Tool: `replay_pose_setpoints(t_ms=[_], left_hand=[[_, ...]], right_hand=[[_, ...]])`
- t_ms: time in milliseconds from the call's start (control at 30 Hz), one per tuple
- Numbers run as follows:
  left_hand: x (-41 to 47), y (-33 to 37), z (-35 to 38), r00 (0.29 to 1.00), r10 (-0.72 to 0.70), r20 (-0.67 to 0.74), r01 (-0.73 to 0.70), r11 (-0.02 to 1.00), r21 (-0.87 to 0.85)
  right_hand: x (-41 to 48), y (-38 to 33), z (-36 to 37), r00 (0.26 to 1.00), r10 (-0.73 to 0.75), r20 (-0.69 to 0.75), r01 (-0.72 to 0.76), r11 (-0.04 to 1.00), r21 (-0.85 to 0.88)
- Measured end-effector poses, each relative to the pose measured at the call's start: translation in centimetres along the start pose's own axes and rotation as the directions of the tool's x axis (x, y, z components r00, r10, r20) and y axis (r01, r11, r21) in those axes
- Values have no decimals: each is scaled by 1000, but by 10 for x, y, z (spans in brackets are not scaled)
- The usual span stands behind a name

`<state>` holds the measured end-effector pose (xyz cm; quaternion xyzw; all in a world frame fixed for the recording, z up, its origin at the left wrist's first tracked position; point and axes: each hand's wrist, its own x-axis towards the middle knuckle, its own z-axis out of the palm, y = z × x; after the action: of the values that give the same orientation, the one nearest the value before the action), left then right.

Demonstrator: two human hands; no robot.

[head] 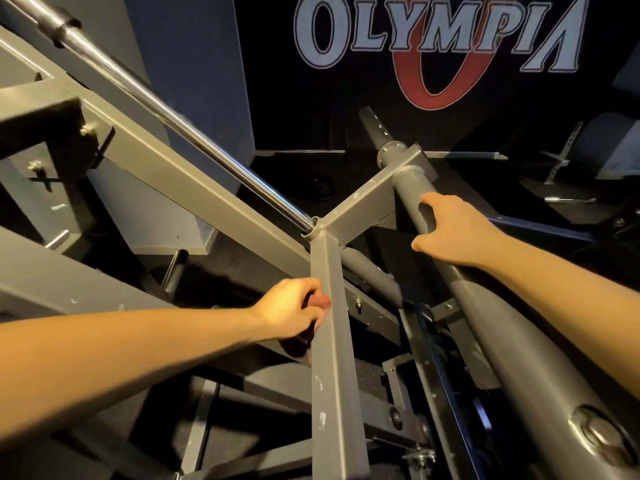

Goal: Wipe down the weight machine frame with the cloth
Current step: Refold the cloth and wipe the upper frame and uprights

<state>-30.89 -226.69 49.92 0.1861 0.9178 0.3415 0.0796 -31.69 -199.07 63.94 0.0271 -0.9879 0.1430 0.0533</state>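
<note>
Left hand [291, 306] curled its fingers against the near-vertical square post [333, 393], grip unclear; right hand [453, 230] gripped the round tube [502, 327] slanting up-left.

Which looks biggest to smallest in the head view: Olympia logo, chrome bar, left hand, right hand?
1. Olympia logo
2. chrome bar
3. left hand and right hand: look alike, not ranked.

On the far wall hangs a black banner [440, 39] with the big white word "OLYMPIA" and a red letter O behind it. Left of the banner stands a blue-grey wall [187, 64]. The floor [284, 168] under them is black, and a dark weight plate [323, 187] lies on it. At the right edge is a padded bench [606, 147], partly in shadow.
</note>
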Motion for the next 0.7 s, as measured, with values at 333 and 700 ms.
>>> replay_pose_setpoints(t_ms=[333, 700], left_hand=[[26, -5, 6, 950, -236, -204, 213, 969, -128], [49, 9, 6, 939, -173, -298, 155, 984, -84]], right_hand=[[6, 5, 3, 1000, -26, -12, 26, 999, 19], [13, 7, 10, 999, -35, 1, 35, 994, -101]])
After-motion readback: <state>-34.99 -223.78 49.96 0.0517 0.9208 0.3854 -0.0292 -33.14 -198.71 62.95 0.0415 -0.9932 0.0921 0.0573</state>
